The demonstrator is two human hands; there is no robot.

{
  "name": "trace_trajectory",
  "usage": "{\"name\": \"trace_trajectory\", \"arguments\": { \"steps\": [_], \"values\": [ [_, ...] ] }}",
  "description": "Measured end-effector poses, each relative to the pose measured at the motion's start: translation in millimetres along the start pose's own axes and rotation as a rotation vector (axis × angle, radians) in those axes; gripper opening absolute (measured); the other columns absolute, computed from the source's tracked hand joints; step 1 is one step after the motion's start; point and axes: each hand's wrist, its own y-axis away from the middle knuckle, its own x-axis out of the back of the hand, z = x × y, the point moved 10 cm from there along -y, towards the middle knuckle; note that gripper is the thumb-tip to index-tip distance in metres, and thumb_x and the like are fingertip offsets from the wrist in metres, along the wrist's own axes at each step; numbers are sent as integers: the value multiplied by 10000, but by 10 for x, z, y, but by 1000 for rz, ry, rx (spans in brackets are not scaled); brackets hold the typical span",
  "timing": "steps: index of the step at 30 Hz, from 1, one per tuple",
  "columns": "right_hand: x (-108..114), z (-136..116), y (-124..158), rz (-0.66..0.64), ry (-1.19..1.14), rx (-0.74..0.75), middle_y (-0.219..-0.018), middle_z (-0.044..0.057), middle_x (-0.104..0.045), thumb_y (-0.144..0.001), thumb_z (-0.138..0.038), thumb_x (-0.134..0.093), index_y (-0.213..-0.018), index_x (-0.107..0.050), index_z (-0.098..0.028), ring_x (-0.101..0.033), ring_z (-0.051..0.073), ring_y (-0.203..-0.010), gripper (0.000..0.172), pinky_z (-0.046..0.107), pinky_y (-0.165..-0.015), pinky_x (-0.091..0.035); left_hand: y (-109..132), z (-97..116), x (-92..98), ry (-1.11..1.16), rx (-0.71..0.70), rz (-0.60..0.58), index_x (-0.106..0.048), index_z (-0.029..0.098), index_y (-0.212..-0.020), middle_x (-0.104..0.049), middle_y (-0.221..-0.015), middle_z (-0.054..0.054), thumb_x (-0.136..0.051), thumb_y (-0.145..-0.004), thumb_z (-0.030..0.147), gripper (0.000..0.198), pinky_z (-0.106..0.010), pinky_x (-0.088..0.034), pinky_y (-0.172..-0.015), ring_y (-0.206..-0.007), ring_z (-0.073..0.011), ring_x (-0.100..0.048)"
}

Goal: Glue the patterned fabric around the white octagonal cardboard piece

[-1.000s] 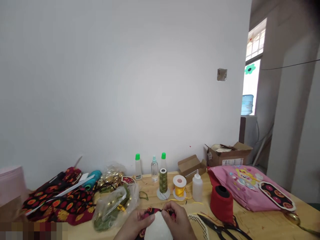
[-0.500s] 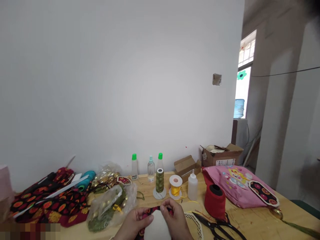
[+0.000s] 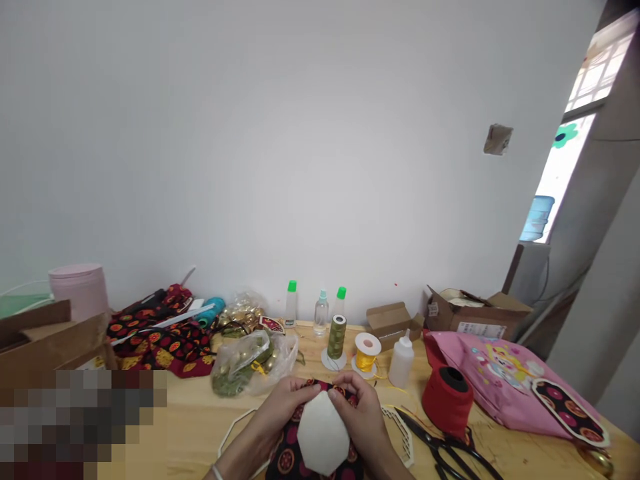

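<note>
Between my two hands is a white octagon-shaped piece (image 3: 324, 437) with dark patterned fabric (image 3: 286, 460) behind and around it. My left hand (image 3: 285, 410) pinches the fabric at the piece's upper left edge. On the upper right edge, my right hand (image 3: 357, 410) presses thumb and fingers on the same fabric. The fabric's top edge shows between my thumbs. Beside my right hand lies a pale openwork frame (image 3: 404, 443), with black-handled scissors (image 3: 440, 448) just right of it. Part of another pale frame (image 3: 231, 433) shows left of my left wrist.
Behind my hands stand a green thread spool (image 3: 337, 338), a yellow thread spool (image 3: 367, 360) and a white squeeze bottle (image 3: 401, 360). A red thread cone (image 3: 449, 400) and a pink bag (image 3: 500, 383) are at right. Plastic bags of bells (image 3: 250, 363) and patterned cloth (image 3: 175, 347) lie left.
The view has turned left and tilted down, so more of the octagon piece and fabric shows. My hands still grip the fabric at its upper edges.
</note>
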Motion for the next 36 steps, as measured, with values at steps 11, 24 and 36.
{"name": "trace_trajectory", "arguments": {
  "steps": [11, 24, 36],
  "values": [
    [12, -63, 25, 13, 6, 13, -740, 41, -662, -596, -209, -619, -747, -594, -172, -601, 203, -722, 157, 296, -652, -463, -28, 9, 17, -21, -28, -25, -663, 100, -665, -645, -580, -54, -680, -586, 464, 372, -245, -382, -550, -522, -138, -548],
    [101, -59, -36, 91, -72, 41, -729, 55, -653, -640, -282, -619, -762, -579, -158, -600, 196, -704, 178, 289, -628, -466, 10, 18, -155, -246, -66, -180, -659, 124, -782, -671, -700, -27, -752, -508, 366, 378, -281, -409, -651, -670, -185, -575],
    [30, 31, -23, -12, -137, -43, -751, 50, -672, -577, -258, -680, -882, -558, -166, -621, 202, -664, 342, 297, -563, -485, -38, 36, 42, -270, -53, -51, -657, 105, -742, -652, -649, -26, -706, -539, 464, 415, -267, -404, -589, -594, -165, -551]
  ]
}}
